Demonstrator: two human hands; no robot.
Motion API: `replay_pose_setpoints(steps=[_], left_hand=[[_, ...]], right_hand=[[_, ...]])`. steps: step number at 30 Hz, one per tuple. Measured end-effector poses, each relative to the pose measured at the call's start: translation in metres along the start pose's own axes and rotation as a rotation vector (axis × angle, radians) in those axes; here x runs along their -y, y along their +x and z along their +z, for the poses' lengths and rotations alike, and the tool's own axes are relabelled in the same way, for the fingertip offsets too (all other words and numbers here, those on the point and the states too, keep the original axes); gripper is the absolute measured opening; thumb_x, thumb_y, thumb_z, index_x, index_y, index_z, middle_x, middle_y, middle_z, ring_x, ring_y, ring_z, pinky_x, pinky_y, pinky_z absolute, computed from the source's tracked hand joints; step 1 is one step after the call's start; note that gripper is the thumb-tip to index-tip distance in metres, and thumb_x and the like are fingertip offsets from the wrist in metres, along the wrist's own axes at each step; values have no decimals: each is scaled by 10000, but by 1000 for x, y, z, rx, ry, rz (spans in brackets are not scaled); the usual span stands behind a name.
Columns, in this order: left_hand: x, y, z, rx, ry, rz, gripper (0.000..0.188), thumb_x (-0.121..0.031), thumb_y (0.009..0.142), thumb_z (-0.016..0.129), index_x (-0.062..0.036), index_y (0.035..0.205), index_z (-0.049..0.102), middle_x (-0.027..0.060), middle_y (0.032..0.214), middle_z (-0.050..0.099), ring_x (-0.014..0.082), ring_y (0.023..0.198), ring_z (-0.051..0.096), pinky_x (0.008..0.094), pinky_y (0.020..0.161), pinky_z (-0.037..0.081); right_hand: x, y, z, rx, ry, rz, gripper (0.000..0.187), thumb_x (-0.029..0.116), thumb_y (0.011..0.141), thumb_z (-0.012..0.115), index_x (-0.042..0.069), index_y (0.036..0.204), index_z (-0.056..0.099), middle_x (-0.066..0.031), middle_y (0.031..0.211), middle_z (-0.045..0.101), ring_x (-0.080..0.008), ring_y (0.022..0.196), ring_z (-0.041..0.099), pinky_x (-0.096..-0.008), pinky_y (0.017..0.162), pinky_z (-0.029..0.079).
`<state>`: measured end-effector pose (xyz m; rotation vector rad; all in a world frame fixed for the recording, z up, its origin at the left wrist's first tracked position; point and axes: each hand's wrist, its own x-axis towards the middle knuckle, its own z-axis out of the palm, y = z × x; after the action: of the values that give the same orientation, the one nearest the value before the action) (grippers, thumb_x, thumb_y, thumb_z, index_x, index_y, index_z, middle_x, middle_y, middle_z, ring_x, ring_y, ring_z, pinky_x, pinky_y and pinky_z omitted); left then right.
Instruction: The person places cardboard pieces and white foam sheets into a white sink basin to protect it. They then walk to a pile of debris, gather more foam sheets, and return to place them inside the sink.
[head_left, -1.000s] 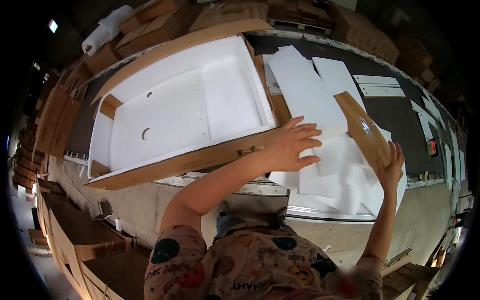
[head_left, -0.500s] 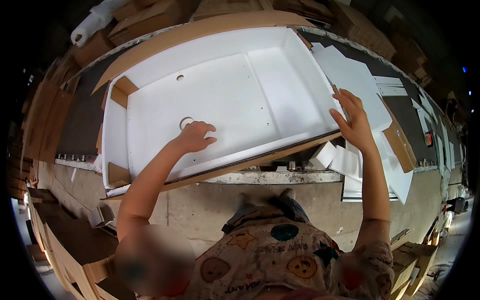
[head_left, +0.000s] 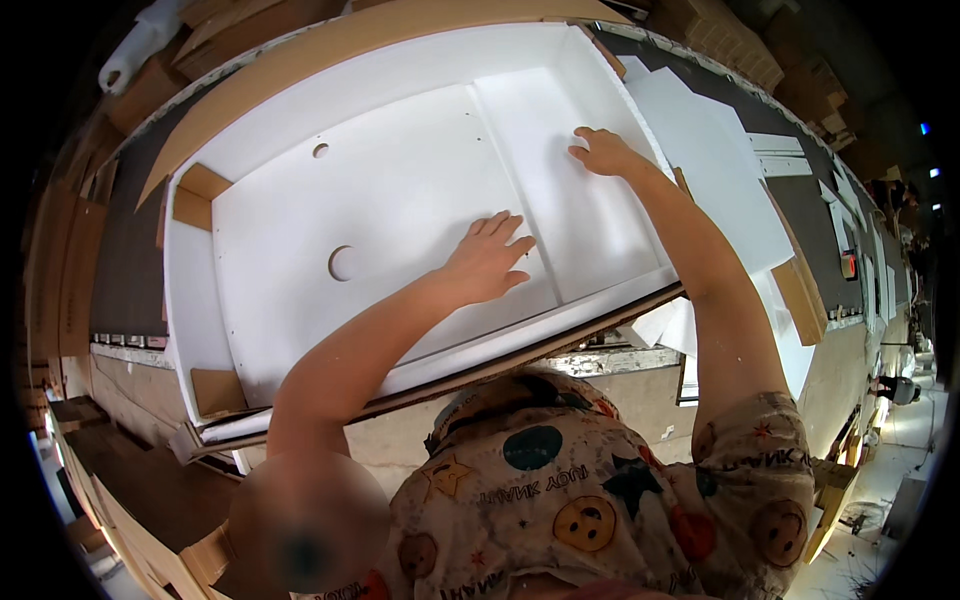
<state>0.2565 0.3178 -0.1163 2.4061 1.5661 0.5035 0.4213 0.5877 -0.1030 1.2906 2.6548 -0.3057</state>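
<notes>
A large open cardboard carton [head_left: 350, 48] lies before me, lined with white foam walls [head_left: 400, 70]. Inside it is a wide white panel [head_left: 400, 170] with two round holes, and a narrower white panel [head_left: 560, 220] lies along its right side. My left hand [head_left: 485, 262] rests on the wide panel near the seam between the two, fingers spread and holding nothing. Over the narrower panel, toward the far right, is my right hand [head_left: 605, 153], its fingers apart; whether they touch the surface I cannot tell. Folded cardboard pieces [head_left: 200, 195] sit in both left corners.
The carton stands on a dark conveyor belt [head_left: 125, 245] with a pale metal edge. White foam sheets [head_left: 690, 150] and a cardboard strip [head_left: 797, 298] lie to its right. Stacked cardboard boxes [head_left: 715, 45] stand beyond the belt, and flat cartons [head_left: 65, 260] at the left.
My left hand has moved right across the wide panel to the seam. My right hand has left the carton's right edge and reached in over the narrower panel. My body leans closer.
</notes>
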Motion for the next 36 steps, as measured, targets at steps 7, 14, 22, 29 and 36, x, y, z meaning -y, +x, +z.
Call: replay_pose_setpoints(steps=[7,14,22,29,36], left_hand=[[-9,57,35,120,-41,169,656,-374,676,747,-130,1237,510,184,1359,347,321,1303,274,524,1023,236],[-8,71,27,319,-200,152,679,-390,634,774,-131,1216,537,139,1207,436,279,1175,378,479,972,272],[-7,74,36,218,-195,215,678,-492,680,680,-176,1257,517,180,1439,236,359,1365,123,553,1095,70],[-8,70,34,273,-122,159,681,-522,705,633,-211,1293,487,173,1458,219,346,1373,112,541,1096,74],[-4,54,52,144,-135,212,692,-552,741,583,-132,1281,479,167,1437,281,322,1366,170,518,1098,98]], right_hand=[[0,22,16,-2,-26,10,652,482,853,499,63,1336,372,-231,1120,567,-353,1098,505,-466,941,352],[9,44,21,67,-33,182,688,502,829,523,-5,1279,407,-210,1061,597,-353,1069,516,-477,919,351],[20,39,16,3,-135,235,648,523,849,477,-9,1219,478,-249,1167,525,-417,1128,450,-504,952,359],[20,72,15,-10,-133,149,602,496,873,453,20,1241,452,-284,1179,490,-412,1099,459,-473,917,394],[10,142,30,-282,-77,212,581,455,901,412,-45,1195,451,-286,1057,553,-413,1043,494,-500,902,370]])
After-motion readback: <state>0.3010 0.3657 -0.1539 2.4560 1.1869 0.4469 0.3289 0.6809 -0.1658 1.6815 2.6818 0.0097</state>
